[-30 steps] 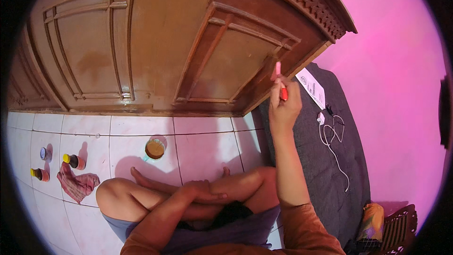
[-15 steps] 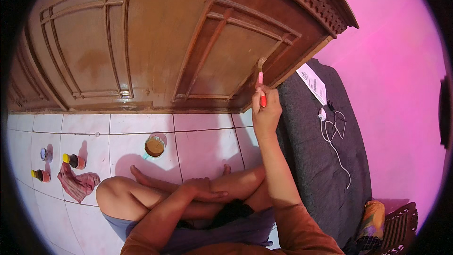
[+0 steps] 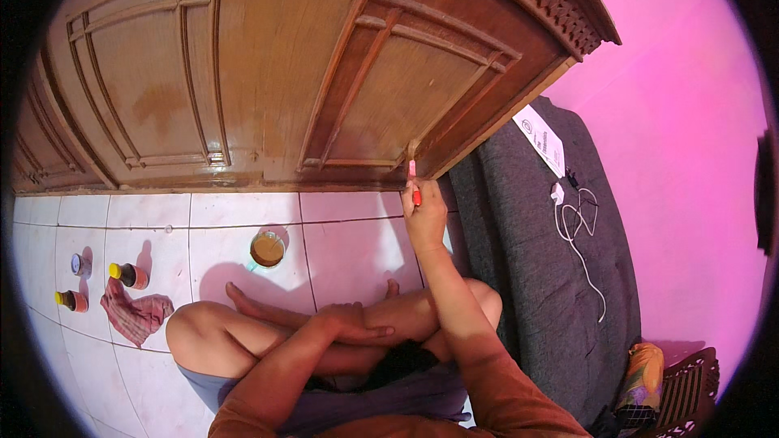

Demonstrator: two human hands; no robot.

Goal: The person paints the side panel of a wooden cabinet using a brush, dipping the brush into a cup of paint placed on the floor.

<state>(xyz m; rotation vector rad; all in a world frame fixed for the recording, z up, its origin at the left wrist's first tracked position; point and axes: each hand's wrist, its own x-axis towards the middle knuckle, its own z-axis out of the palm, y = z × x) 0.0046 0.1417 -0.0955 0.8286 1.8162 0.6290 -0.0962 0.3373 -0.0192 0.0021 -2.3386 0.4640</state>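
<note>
My right hand [image 3: 425, 215] grips a paintbrush [image 3: 412, 169] by its pink and red handle. Its bristles touch the lower right corner of the framed panel on a brown wooden cabinet [image 3: 280, 73]. Around that panel the frame looks darker and redder than the lighter wood at left. My left hand [image 3: 355, 325] lies over my crossed legs, fingers stretched out, with nothing visible in it. On the floor before my legs stands a cup [image 3: 252, 255] of brown liquid.
Two small yellow-capped bottles [image 3: 123, 275], a small round container [image 3: 78, 264] and a crumpled reddish cloth [image 3: 134, 315] are on the tiles at left. A dark grey cushion [image 3: 535, 251] at right carries a white charger cable [image 3: 578, 235] and a printed sheet [image 3: 540, 139].
My right hand has brought the paintbrush down and to the left, from the panel's right side to its lower corner. My left hand remains on my legs.
</note>
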